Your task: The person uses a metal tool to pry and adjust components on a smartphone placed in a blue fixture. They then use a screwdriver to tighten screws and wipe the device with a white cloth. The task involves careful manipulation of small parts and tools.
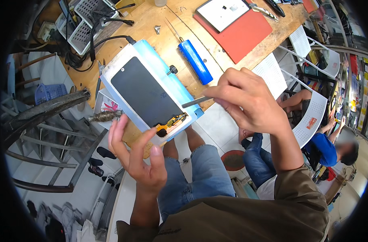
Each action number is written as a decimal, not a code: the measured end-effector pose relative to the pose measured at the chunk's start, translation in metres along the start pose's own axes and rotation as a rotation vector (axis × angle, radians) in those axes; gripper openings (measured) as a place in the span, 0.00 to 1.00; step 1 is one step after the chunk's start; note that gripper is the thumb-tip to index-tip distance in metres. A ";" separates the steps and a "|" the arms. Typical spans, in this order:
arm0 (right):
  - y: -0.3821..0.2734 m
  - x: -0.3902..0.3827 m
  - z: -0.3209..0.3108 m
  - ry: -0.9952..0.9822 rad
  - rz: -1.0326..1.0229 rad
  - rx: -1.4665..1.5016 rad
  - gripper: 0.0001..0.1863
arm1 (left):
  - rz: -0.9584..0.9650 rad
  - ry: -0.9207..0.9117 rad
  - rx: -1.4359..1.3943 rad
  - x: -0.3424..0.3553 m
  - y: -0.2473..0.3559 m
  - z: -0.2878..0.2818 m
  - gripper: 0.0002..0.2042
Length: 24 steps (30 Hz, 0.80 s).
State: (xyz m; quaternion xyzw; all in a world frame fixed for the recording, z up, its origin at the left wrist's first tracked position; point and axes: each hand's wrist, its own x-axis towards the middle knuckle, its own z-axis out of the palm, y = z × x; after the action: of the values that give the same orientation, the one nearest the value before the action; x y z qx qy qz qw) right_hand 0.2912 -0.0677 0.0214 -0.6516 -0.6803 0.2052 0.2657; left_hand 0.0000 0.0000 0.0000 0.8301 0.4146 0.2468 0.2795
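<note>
1. Head view: the left hand (137, 155) cups the near corner of a white-and-blue heating plate (180, 86) from below, fingers spread open and propping it, not closed round anything.
2. On that plate lies a dark phone screen panel (145, 94), face down, its orange flex ribbon (172, 122) at the near end, just above the left fingertips.
3. The right hand (248, 103) pinches a thin grey flat tool (196, 101) between thumb and fingers, closed firm on it; the tip points at the plate's right edge, close to the ribbon end but apart from it, as far as I can tell.
4. Judgement: the work looks like prying or scraping near that ribbon. Best kept shallow and flat, tool almost parallel to the glass, so the ribbon is not nicked.
5. The left hand would do well to brace the plate steady, since its near corner overhangs the wooden bench (159, 40).
6. Behind: a blue-handled screwdriver (195, 61) lies just beyond the plate, a red mat (242, 36) further back with a white panel (222, 13) on it.
7. Another person in blue (325, 147) sits to the right, well apart.
</note>
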 end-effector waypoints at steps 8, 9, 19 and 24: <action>0.003 0.022 0.004 -0.062 -0.152 -0.052 0.12 | 0.051 -0.095 0.062 0.014 0.012 0.010 0.14; 0.004 0.024 0.003 -0.091 -0.148 -0.057 0.11 | 0.058 -0.096 0.075 0.013 0.013 0.012 0.14; -0.005 0.038 -0.012 -0.240 -0.152 -0.141 0.11 | 0.072 -0.103 0.172 0.001 0.013 0.015 0.15; -0.004 0.043 -0.009 -0.228 -0.190 -0.101 0.11 | 0.073 -0.111 0.194 -0.001 0.016 0.013 0.15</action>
State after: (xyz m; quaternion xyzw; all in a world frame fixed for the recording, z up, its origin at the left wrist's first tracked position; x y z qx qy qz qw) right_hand 0.2933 -0.0256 0.0347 -0.5695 -0.7739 0.2173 0.1720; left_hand 0.0164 -0.0122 0.0006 0.8803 0.3899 0.1690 0.2112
